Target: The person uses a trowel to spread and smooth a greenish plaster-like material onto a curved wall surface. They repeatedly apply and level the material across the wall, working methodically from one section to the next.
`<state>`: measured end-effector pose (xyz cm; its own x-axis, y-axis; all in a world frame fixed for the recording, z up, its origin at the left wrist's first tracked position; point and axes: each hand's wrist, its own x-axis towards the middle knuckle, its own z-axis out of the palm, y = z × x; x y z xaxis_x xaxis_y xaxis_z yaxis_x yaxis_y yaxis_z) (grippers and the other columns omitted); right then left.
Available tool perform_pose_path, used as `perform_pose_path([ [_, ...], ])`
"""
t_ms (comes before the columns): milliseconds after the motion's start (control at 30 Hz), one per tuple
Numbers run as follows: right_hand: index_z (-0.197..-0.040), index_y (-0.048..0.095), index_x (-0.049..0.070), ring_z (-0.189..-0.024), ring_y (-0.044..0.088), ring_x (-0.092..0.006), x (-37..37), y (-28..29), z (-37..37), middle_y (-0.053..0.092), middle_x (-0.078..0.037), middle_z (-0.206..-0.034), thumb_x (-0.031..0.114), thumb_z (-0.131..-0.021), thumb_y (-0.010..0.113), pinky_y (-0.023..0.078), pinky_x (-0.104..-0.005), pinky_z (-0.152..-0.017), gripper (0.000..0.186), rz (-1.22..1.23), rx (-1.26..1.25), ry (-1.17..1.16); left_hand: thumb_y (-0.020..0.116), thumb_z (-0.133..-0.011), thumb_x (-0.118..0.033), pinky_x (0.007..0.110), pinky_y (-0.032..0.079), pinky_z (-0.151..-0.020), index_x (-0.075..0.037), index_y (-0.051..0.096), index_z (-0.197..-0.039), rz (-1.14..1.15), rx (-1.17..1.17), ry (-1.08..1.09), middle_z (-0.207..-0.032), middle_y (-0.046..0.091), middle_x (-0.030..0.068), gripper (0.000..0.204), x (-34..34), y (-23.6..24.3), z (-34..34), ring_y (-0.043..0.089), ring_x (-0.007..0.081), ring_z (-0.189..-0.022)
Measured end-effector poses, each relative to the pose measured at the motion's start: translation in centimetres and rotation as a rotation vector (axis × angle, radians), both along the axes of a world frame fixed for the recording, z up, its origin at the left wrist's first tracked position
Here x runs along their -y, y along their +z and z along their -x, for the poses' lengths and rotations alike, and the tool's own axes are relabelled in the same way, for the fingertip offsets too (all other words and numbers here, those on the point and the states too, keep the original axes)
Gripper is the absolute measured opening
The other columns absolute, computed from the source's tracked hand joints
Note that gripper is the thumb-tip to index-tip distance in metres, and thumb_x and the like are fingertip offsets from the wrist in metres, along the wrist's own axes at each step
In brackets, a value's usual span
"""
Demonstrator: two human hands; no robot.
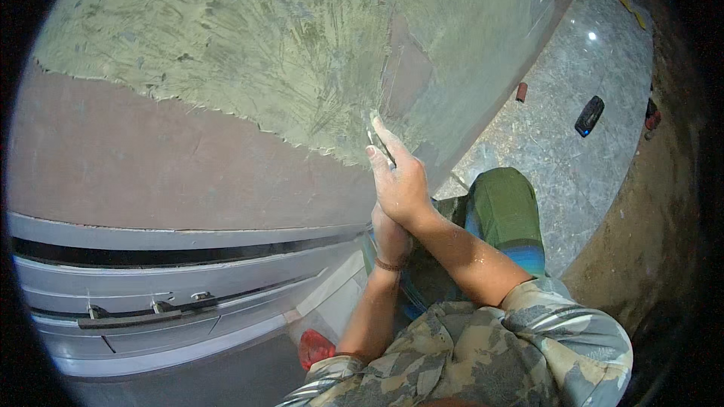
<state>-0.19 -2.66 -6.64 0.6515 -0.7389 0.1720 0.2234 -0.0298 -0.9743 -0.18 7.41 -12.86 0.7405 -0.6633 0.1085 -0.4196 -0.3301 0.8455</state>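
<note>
My right hand (pixel 405 187) is closed around a thin flat blade (pixel 385 150), seen edge-on between the thumb and the stretched forefinger. White dust or paste coats the fingertips. The blade's full shape is hidden by the hand. My left hand (pixel 391 237), with a cord round its wrist, is just below and partly behind the right one; its fingers are out of sight. Both hands are in front of a wall spread with rough greenish putty (pixel 249 38). The putty's ragged lower edge borders a bare pinkish-brown band (pixel 143 151).
A pale grey frame with latches (pixel 173 305) runs along the lower left. A red bundle (pixel 315 348) is beside my left forearm. On the shiny floor (pixel 558 196) lie a black device with a blue light (pixel 589 117) and a small red cylinder (pixel 521 92). My green-trousered knee (pixel 505 203) is bent close by.
</note>
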Motion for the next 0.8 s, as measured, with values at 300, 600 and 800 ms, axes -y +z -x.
perform_pose_path([
  [300,-0.141,0.055,0.001,-0.13,0.059,-0.0274,2.2,2.7,-0.9,0.062,-0.021,-0.137,0.014,-0.099,0.06,0.043,-0.0337,-0.108,0.044,0.043,0.014,-0.103,0.04,-0.106,-0.022,0.036,0.046,-0.102,0.009,0.052,-0.134,0.551,-0.615,0.014,-0.13,0.061,0.0158,0.044,2.9,0.4,-1.5,0.059,0.0236,-0.119],
  [600,-0.137,0.059,0.001,-0.128,0.06,-0.0314,3.7,2.6,-0.3,0.064,-0.023,-0.133,0.013,-0.097,0.062,0.044,-0.0349,-0.106,0.042,0.151,0.003,-0.07,0.041,-0.105,-0.021,0.037,0.047,-0.098,0.008,0.052,-0.133,0.397,-0.253,0.035,-0.126,0.062,0.0153,0.042,4.5,0.9,-0.5,0.059,0.0226,-0.115],
  [800,-0.138,0.058,0.0,-0.128,0.06,-0.0302,3.3,1.8,0.1,0.062,-0.024,-0.135,0.011,-0.097,0.062,0.046,-0.0347,-0.106,0.042,0.11,0.046,-0.031,0.045,-0.105,-0.024,0.037,0.048,-0.095,0.005,0.055,-0.13,0.33,-0.307,0.101,-0.124,0.062,0.0136,0.04,4.0,-0.4,0.3,0.06,0.0217,-0.112],
])
